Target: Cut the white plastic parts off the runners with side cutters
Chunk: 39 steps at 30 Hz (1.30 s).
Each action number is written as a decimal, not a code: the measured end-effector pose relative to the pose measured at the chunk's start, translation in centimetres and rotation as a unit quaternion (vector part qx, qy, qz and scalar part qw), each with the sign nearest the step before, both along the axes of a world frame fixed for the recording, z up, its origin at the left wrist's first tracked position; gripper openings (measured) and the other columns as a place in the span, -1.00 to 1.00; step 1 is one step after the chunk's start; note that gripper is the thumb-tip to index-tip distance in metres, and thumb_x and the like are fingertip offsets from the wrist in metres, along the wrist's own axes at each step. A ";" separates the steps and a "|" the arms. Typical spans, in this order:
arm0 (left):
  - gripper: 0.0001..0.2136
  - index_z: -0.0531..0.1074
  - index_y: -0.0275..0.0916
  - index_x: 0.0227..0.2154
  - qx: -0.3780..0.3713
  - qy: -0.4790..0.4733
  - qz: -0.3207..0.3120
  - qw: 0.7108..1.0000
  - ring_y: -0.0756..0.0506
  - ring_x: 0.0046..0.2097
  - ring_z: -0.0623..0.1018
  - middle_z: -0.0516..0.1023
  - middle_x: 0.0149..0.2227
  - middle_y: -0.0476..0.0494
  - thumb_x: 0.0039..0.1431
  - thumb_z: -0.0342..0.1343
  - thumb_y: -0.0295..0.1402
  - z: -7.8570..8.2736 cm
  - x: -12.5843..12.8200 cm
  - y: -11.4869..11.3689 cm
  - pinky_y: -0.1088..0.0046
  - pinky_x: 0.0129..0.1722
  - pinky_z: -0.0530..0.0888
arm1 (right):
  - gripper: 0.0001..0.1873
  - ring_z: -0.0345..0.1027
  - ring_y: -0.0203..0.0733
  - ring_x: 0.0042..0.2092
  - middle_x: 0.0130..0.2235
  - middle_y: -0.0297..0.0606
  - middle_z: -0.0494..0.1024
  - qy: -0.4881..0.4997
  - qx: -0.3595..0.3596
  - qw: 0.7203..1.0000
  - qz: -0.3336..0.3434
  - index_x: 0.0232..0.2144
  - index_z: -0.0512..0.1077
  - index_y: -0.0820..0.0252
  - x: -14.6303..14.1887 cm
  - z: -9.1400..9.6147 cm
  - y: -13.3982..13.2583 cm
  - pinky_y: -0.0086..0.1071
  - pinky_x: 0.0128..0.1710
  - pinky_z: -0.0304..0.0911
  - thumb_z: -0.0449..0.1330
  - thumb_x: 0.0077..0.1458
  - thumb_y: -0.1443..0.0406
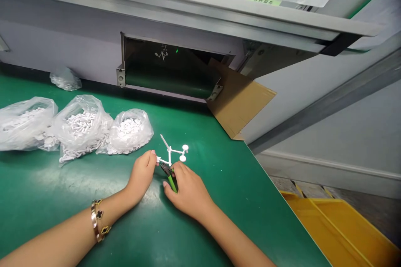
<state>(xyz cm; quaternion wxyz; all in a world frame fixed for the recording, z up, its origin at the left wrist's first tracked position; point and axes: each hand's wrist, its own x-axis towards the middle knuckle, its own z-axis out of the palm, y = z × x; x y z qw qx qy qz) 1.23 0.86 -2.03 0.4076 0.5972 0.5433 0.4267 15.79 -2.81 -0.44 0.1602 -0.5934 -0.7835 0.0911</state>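
Note:
Between thumb and fingers, my left hand pinches one end of a white plastic sprue, a branched frame with small round discs at its right end and a thin pin pointing up. My right hand is closed around green-handled nippers. Their dark jaws sit at the lower left branch of the sprue, close to my left fingertips. Whether the blades touch the plastic I cannot tell. Part of the handles is hidden by my right fingers.
Clear bags of small white parts stand on the green table at the left. Behind is a wall opening with a dark belt, another sprue on it. A cardboard flap leans at its right. A yellow bin lies beyond the table's right edge.

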 end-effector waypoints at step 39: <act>-0.65 0.12 -0.21 -0.63 -0.050 0.028 -0.056 0.997 -0.03 -0.48 0.28 0.25 -0.60 0.04 0.17 -0.26 -0.14 0.4 0.0 -0.1 0.46 -0.43 0.18 | -0.87 0.30 -0.18 -0.39 -0.46 -0.25 0.42 -0.134 -0.059 0.989 -0.003 -0.37 0.23 0.20 0.0 1.4 0.0 -0.41 -0.52 -0.12 -0.03 0.07 0.26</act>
